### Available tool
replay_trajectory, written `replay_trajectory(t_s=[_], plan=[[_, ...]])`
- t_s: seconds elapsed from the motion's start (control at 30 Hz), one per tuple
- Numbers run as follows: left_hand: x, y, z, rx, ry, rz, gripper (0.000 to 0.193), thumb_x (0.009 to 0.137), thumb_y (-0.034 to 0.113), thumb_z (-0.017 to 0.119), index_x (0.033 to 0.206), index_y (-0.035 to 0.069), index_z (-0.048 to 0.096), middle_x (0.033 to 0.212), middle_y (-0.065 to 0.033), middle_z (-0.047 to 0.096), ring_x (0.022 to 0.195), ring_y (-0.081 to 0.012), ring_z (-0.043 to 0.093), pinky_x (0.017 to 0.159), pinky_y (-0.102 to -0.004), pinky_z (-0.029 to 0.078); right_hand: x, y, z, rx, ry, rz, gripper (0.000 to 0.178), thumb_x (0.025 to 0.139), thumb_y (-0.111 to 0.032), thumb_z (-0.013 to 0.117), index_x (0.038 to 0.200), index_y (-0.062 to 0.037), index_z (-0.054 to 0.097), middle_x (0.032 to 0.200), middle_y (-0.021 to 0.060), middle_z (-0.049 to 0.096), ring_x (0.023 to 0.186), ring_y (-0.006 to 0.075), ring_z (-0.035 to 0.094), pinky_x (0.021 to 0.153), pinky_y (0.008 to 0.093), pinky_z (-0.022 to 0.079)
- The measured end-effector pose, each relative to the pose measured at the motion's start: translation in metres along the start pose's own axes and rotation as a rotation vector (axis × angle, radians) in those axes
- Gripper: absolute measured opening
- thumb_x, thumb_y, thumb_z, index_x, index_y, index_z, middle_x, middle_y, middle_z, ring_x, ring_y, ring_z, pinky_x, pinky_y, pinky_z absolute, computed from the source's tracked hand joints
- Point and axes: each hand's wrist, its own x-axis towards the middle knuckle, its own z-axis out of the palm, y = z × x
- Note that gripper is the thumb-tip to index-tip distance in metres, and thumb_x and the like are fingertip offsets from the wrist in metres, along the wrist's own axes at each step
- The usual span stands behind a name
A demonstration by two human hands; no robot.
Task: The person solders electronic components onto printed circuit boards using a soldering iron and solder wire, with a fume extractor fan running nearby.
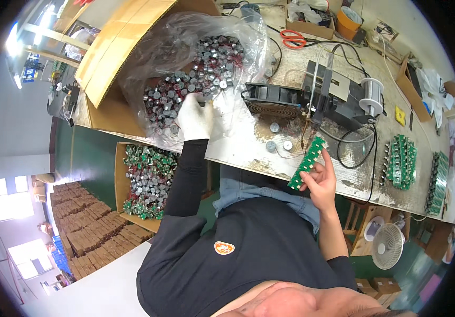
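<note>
Nearest the camera, the person's black shirt [259,227] is filling the foreground, facing a desk [240,153] where a black fan [272,95] is standing. Left of the fan, the white-gloved left hand [195,119] is resting with curled fingers at the edge of a heap of grey metal discs [227,58] in a clear plastic bag [256,31]; whether it is pinching one, one cannot tell. On the person's side of the fan and to its right, the bare right hand [320,182] is pinching a green circuit strip [304,166] between thumb and fingers. Just in front of the fan, three loose discs [275,127] are lying. The work seems to be standing partway: well left of the fan and below desk level, a cardboard box [122,185] is holding many discs mingled with green pieces, probably handled already. Much is apparently waiting: the bag is carrying plenty of discs, and stacked green boards [403,161] are sitting well right of the fan. No disc is visibly sitting on the held strip, so its turn seems unfinished.
</note>
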Motion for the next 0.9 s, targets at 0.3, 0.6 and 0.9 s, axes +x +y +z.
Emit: replay_trajectory(t_s=[0.3, 0.6, 0.9], plan=[[-0.016, -0.021, -0.004, -0.431, -0.124, -0.225, 0.03, 0.072, 0.014, 0.076, 0.092, -0.002, 0.061, 0.081, -0.0127, 0.067, 0.073, -0.0196, 0.064, 0.069, -0.0291, 0.051, 0.004, -0.003, 0.005, -0.017, 0.0, -0.008, 0.078, 0.083, 0.009, 0.06, 0.147, 0.0001, 0.016, 0.102, 0.0157, 0.06, 0.071, 0.0114, 0.061, 0.05, 0.0223, 0.05], [0.022, -0.004, 0.002, -0.235, -0.181, -0.207, 0.032, 0.083, 0.022, 0.067, 0.1, -0.005, 0.068, 0.083, -0.0182, 0.07, 0.079, -0.0257, 0.068, 0.074, -0.032, 0.05, 0.003, 0.002, 0.0, -0.023, 0.003, -0.016, 0.078, 0.083, 0.008, 0.061, 0.147, 0.0002, 0.016, 0.1, 0.0152, 0.059, 0.068, 0.0108, 0.06, 0.05, 0.022, 0.05], [0.029, -0.012, 0.023, -0.868, -0.183, -0.456, 0.022, 0.08, 0.009, 0.066, 0.096, -0.006, 0.069, 0.082, -0.0084, 0.069, 0.071, -0.0137, 0.062, 0.066, -0.0241, 0.047, 0.004, 0.005, -0.001, -0.024, -0.017, -0.028, 0.078, 0.084, 0.008, 0.06, 0.147, -0.0011, 0.015, 0.101, 0.0156, 0.061, 0.065, 0.011, 0.06, 0.049, 0.0225, 0.051]])
